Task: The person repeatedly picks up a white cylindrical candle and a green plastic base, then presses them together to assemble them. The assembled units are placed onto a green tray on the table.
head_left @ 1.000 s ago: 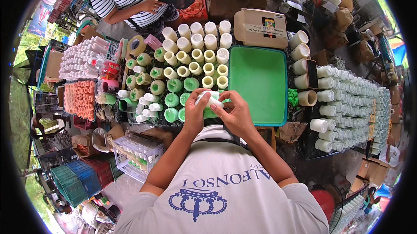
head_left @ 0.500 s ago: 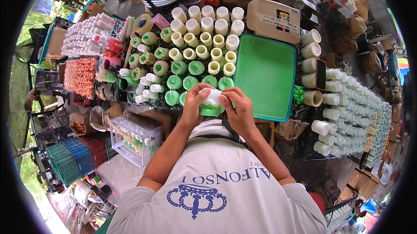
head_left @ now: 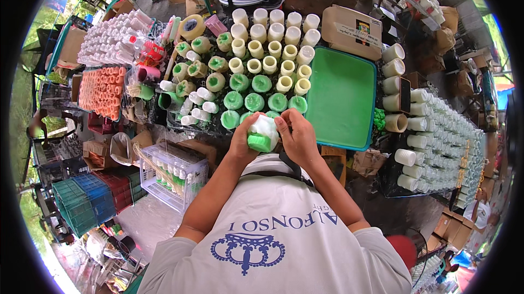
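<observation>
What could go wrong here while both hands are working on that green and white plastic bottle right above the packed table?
1. The green and white plastic bottle is held between the left hand and right hand just over upright green-capped bottles; a slip might topple several.
2. The rows of cream cylindrical bottles stand tightly packed, so one knock could probably spread.
3. The green rectangular plastic tray sits beside the right hand and might get bumped.

I see a dark table [head_left: 327, 155] crowded edge to edge. At its middle: rows of cream candles [head_left: 275, 48], with green candles [head_left: 255, 100] in front. Right of them lies a green tray [head_left: 341, 97], bare. Beyond the tray sits a tan box [head_left: 352, 32]. Far right: ranks of pale cups [head_left: 447, 125]. Left: orange cylinders [head_left: 101, 89] packed together.
</observation>
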`<state>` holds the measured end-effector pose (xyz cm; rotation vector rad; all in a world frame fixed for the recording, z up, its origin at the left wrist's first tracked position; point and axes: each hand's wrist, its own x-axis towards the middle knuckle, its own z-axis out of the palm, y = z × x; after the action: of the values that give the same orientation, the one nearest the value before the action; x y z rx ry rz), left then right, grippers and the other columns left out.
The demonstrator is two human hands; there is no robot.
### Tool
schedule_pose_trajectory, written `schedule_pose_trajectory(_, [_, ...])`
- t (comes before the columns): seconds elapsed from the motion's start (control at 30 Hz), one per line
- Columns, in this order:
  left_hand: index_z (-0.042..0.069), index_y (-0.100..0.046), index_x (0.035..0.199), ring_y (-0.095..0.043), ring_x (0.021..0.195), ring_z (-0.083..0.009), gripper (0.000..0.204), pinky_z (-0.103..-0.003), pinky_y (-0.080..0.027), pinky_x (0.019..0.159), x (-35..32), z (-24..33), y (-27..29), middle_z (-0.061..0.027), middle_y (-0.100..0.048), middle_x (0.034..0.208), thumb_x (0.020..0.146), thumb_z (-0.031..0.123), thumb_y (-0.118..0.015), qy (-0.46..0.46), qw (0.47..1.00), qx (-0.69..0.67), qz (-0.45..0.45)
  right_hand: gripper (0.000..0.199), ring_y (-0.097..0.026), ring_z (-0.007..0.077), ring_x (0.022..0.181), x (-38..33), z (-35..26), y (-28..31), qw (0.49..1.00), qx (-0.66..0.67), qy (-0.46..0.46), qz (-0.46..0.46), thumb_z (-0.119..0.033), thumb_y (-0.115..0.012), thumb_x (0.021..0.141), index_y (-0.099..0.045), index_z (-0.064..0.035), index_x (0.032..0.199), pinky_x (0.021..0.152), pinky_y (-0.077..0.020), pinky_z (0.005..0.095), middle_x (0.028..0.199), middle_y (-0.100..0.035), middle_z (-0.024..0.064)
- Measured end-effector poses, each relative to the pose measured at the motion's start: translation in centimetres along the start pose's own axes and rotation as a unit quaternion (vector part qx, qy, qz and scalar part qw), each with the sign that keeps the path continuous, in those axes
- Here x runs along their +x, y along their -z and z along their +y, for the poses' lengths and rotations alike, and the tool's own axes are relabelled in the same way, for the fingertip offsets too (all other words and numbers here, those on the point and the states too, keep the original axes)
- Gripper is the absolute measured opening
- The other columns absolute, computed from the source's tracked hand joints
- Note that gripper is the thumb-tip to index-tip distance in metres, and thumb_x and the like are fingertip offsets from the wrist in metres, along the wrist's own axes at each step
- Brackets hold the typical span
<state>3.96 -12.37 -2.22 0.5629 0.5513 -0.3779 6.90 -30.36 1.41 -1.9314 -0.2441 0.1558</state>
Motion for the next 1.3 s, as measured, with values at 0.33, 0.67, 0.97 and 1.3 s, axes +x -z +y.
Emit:
schedule_pose_trajectory(0.33, [0.006, -0.062, 0.127, -0.072, 0.106, -0.0277, 0.048, -0.044, -0.058, 0.097, -2.9, 0.4, 4.8, -0.0107, -0.072, 0.115, 0.101, 0.046, -0.070, 0.064, 0.989, -0.134, 0.003, 0.040, -0.063, 0.0100, 0.079, -5.1, -0.9, -6.3, 0.980, 0.171, -0.098, -0.033, -0.024, -0.082, 0.097, -0.054, -0.0017, 0.114, 0.070, -0.0531, 0.0278, 0.090, -0.063, 0.0056])
schedule_pose_trajectory(0.67, [0.011, -0.062, 0.139, -0.070, 0.114, -0.0224, 0.044, -0.041, -0.057, 0.100, -4.5, -2.2, 5.4, -0.0079, -0.072, 0.126, 0.113, 0.045, -0.055, 0.057, 0.998, -0.024, 0.004, 0.011, -0.065, 0.0388, 0.076, -8.3, -3.3, -6.1, 0.965, -0.195, 0.078, 0.156, -0.011, -0.069, 0.102, -0.066, -0.0012, 0.097, 0.070, -0.0521, 0.0462, 0.089, -0.067, 0.0152])
schedule_pose_trajectory(0.97, [0.008, -0.050, 0.142, -0.069, 0.113, -0.0216, 0.049, -0.040, -0.060, 0.094, -5.1, -4.1, 4.3, -0.0096, -0.066, 0.128, 0.108, 0.040, -0.065, 0.030, 0.976, 0.137, -0.168, 0.028, -0.060, 0.0269, 0.073, -11.2, -2.2, -5.2, 0.976, -0.051, -0.064, 0.204, -0.022, -0.060, 0.111, -0.065, 0.0018, 0.099, 0.066, -0.0491, 0.0367, 0.089, -0.065, 0.0124])
schedule_pose_trajectory(1.3, [0.005, -0.049, 0.148, -0.069, 0.120, -0.0277, 0.057, -0.053, -0.062, 0.098, -3.4, -4.8, -1.1, -0.0142, -0.064, 0.135, 0.104, 0.036, -0.066, 0.144, 0.956, 0.128, -0.222, 0.030, -0.060, 0.0452, 0.084, -8.0, 0.6, 3.3, 0.960, -0.229, 0.060, 0.152, -0.023, -0.054, 0.111, -0.060, 0.0001, 0.093, 0.077, -0.0467, 0.0530, 0.087, -0.062, 0.0190])
